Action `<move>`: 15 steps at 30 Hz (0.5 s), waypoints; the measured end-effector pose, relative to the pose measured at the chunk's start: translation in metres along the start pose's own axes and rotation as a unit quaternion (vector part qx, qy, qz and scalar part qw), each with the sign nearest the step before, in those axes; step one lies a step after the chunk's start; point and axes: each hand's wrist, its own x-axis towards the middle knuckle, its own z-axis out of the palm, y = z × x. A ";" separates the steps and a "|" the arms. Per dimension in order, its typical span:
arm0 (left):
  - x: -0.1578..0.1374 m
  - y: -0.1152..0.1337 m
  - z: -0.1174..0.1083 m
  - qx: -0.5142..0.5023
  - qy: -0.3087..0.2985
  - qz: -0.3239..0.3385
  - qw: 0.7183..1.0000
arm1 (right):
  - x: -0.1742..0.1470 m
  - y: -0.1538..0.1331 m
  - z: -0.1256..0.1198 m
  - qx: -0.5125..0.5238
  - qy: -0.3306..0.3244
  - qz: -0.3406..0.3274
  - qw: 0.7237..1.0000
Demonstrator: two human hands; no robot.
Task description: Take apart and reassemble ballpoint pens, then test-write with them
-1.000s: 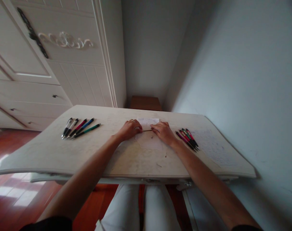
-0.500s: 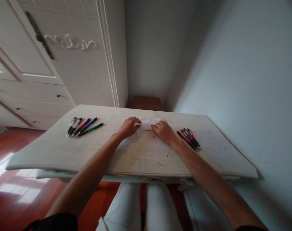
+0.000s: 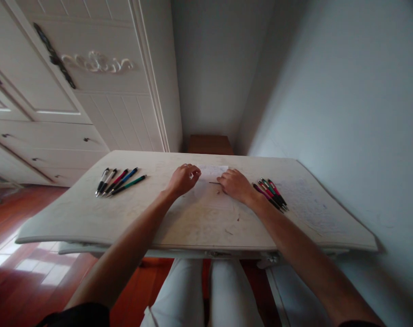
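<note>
My left hand (image 3: 185,180) hovers over or rests on a sheet of paper (image 3: 213,170) at the middle of the table, its thumb and index finger curled together in a pinch. Whatever lies between those fingertips is too small to make out. A thin dark stick (image 3: 213,183) juts leftward from under the fingers of my right hand (image 3: 234,185), which are closed at its right end. Several ballpoint pens (image 3: 120,182) lie fanned out to the left of my left hand. Another group of pens (image 3: 271,194) lies beside my right wrist.
The white table (image 3: 131,222) has a worn top with small brown marks near the front. A handwritten sheet (image 3: 312,206) lies at its right. A white cabinet (image 3: 125,109) rises at the back left, a grey wall (image 3: 346,104) on the right, and a brown box-like piece (image 3: 210,144) behind.
The fingers of my left hand have drawn together into a pinch. My right hand stays by the thin dark stick. The whole view has shifted slightly.
</note>
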 end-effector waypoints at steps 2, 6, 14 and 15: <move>-0.003 0.011 0.002 -0.025 -0.012 0.027 0.999 | -0.003 0.003 -0.001 0.006 0.000 0.004 1.000; -0.008 0.031 0.015 -0.073 -0.090 0.098 0.988 | -0.007 0.007 -0.005 0.028 0.034 0.045 0.998; -0.007 0.037 0.030 -0.110 -0.130 0.085 0.982 | -0.014 0.019 -0.005 0.136 0.194 0.154 0.959; -0.006 0.035 0.030 -0.131 -0.114 0.067 0.983 | -0.015 0.021 -0.004 0.161 0.211 0.155 0.952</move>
